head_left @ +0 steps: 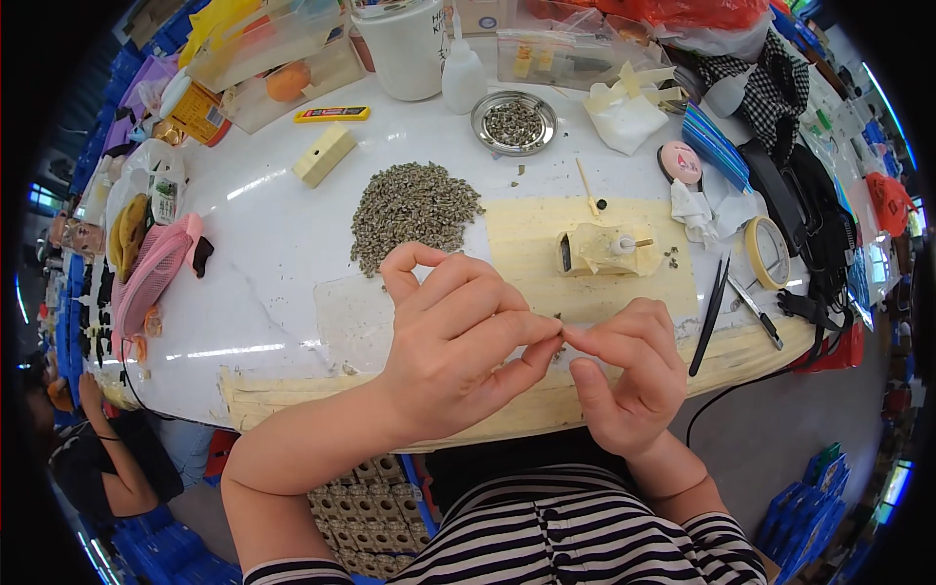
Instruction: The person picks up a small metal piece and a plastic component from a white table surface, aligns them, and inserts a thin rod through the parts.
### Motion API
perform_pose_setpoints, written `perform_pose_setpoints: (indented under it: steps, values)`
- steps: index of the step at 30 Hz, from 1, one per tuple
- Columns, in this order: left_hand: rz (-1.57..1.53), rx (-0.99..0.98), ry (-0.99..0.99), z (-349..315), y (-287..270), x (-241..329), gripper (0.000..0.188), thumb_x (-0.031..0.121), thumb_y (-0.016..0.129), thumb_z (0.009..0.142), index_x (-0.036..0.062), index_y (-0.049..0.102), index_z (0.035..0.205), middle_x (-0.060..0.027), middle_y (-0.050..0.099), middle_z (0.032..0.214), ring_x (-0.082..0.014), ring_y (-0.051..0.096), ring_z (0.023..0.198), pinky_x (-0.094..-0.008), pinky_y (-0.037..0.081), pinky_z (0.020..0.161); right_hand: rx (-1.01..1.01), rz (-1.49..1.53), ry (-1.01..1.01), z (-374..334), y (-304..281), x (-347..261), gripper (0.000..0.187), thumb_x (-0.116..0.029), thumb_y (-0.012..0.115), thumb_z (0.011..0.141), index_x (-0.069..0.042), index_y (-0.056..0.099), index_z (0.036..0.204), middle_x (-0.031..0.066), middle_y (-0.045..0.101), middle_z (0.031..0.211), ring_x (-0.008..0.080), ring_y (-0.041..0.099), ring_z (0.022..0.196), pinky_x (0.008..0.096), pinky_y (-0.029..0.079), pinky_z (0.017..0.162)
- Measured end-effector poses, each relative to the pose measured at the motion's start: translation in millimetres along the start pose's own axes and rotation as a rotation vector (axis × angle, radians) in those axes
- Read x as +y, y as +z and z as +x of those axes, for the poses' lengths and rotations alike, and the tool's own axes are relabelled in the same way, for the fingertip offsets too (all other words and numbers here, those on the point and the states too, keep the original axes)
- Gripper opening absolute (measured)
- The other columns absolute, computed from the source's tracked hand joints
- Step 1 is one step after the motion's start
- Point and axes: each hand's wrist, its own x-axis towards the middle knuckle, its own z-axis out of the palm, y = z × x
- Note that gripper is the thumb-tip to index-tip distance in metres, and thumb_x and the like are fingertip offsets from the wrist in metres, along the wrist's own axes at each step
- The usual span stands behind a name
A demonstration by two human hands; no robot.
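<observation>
White table [273,244]: steel dish [514,123] of small grey pieces, white squeeze bottle [463,73], white tub [402,44] at far edge. Tape roll [767,252], black tweezers [711,314] at right. Pink mesh bag [151,273] at left.

Cluttered white worktable [273,253], blue crates [809,507]

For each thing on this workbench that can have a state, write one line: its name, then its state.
left hand: fingertips pinched against the right hand's, on a tiny piece
right hand: pinched too
pile of small grey parts: loose heap on the table
metal dish: partly filled with the same parts
squeeze bottle: upright, capped
tape roll: lying flat
black tweezers: lying unused
</observation>
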Motion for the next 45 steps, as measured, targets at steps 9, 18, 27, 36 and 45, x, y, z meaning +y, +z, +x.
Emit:
perform_pose_setpoints:
  steps: [9,18,27,36,45]
  values:
    - [-0.039,-0.030,-0.041,1.3,-1.4,-0.5,0.027,0.005,0.086,0.061,0.0146,0.075,0.084,0.0055,0.058,0.074,-0.0152,0.055,0.073,-0.0364,0.029,0.079,-0.034,-0.078,-0.067,0.2,-0.3,-1.0,0.035,-0.004,0.082,0.072,-0.010,0.078,0.106,0.0015,0.067,0.087,0.0205,0.053,0.077,0.0315,0.042,0.072]
    - [-0.049,-0.005,-0.045,0.5,-1.9,0.0,0.028,0.007,0.087,0.060,0.0150,0.076,0.084,0.0057,0.059,0.074,-0.0151,0.054,0.074,-0.0370,0.028,0.079,0.007,-0.054,0.031,-0.4,1.8,-1.1,0.026,-0.004,0.080,0.074,-0.006,0.075,0.099,0.0053,0.068,0.087,0.0228,0.056,0.078,0.0328,0.043,0.071]
    - [0.009,0.023,0.022,-0.4,-0.8,1.7,0.030,0.010,0.088,0.059,0.0174,0.075,0.084,0.0061,0.059,0.075,-0.0160,0.055,0.075,-0.0383,0.029,0.080,-0.016,0.077,0.126,-1.3,2.2,3.4,0.020,-0.004,0.080,0.075,-0.004,0.074,0.094,0.0072,0.068,0.085,0.0239,0.058,0.077,0.0328,0.044,0.069]
    - [0.016,0.010,0.007,-0.3,-0.8,0.5,0.030,0.009,0.088,0.059,0.0172,0.075,0.085,0.0063,0.059,0.075,-0.0161,0.056,0.076,-0.0387,0.029,0.080,0.022,-0.016,0.002,0.2,1.9,-0.1,0.024,-0.002,0.079,0.075,-0.004,0.075,0.098,0.0059,0.069,0.085,0.0229,0.056,0.076,0.0320,0.043,0.069]
    - [0.005,0.028,0.031,-0.6,-0.1,1.5,0.030,0.009,0.088,0.059,0.0181,0.075,0.085,0.0068,0.059,0.075,-0.0154,0.055,0.076,-0.0381,0.028,0.079,-0.050,0.092,0.150,0.4,2.0,2.7,0.022,-0.003,0.079,0.075,-0.004,0.074,0.097,0.0082,0.069,0.084,0.0237,0.059,0.077,0.0343,0.043,0.072]
